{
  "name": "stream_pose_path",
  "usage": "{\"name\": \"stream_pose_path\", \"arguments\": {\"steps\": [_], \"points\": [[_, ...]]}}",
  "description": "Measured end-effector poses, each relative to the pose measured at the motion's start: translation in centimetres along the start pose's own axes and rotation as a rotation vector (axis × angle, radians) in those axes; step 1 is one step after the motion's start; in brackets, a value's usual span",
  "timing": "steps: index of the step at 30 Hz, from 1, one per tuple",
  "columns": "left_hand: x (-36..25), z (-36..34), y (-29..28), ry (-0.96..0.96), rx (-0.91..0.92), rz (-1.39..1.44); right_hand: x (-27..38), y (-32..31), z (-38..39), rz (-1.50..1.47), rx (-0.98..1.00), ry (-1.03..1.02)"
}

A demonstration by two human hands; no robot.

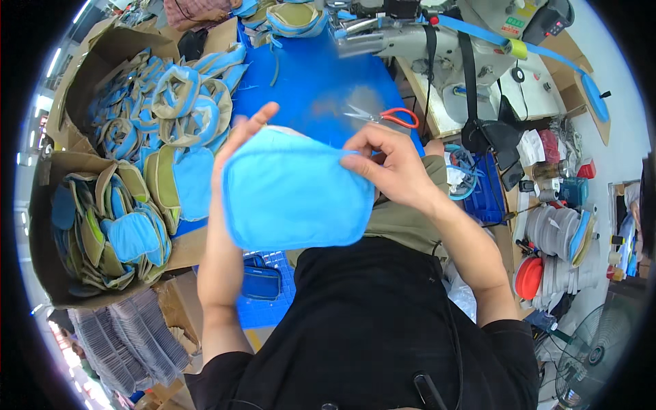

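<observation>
A light blue fabric piece (297, 191), flat with rounded corners and a stitched rim, is held up before my chest. My right hand (386, 160) pinches its upper right edge between thumb and fingers. Behind its left edge is my left hand (246, 137), fingers stretched out and slightly blurred; the fabric hides part of the palm. Beyond the piece, red-handled scissors (396, 117) lie on the blue work surface (294, 82), nearest to my right hand.
On the left, a cardboard box (51, 273) holds blue and olive fabric pieces; another holds ring-shaped ones. A sewing machine (451, 51) stands at the far right. Grey stacked sheets (130, 342) are at lower left, a fan (594, 355) at lower right. A blue pouch (262, 281) lies below my left forearm.
</observation>
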State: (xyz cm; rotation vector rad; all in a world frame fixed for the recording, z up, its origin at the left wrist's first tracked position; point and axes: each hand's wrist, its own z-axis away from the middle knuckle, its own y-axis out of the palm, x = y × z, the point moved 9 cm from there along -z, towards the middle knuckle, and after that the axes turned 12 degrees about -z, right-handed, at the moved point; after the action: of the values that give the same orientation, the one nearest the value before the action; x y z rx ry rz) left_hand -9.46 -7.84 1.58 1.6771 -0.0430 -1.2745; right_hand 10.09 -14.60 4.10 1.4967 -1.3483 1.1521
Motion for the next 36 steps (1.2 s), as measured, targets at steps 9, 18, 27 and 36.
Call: {"name": "stream_pose_path", "arguments": {"steps": [9, 18, 27, 36], "points": [[4.1, -0.7, -0.6, 0.274, -0.499, -0.223, -4.2, -1.1, -4.3, -0.303, -0.291, 0.117], [-1.2, -6.5, -3.1, 0.242, -0.542, -0.251, 2.2, -21.9, -6.9, 0.297, -0.728, -0.248], [-3.2, -8.2, -4.0, 0.144, -0.523, -0.181, 1.7, -25.4, -9.4, 0.74, -0.617, -0.071], [-4.0, -9.1, -3.6, 0.122, -0.485, -0.169, 1.9, -28.4, -7.3, 0.753, -0.865, -0.141]]}}
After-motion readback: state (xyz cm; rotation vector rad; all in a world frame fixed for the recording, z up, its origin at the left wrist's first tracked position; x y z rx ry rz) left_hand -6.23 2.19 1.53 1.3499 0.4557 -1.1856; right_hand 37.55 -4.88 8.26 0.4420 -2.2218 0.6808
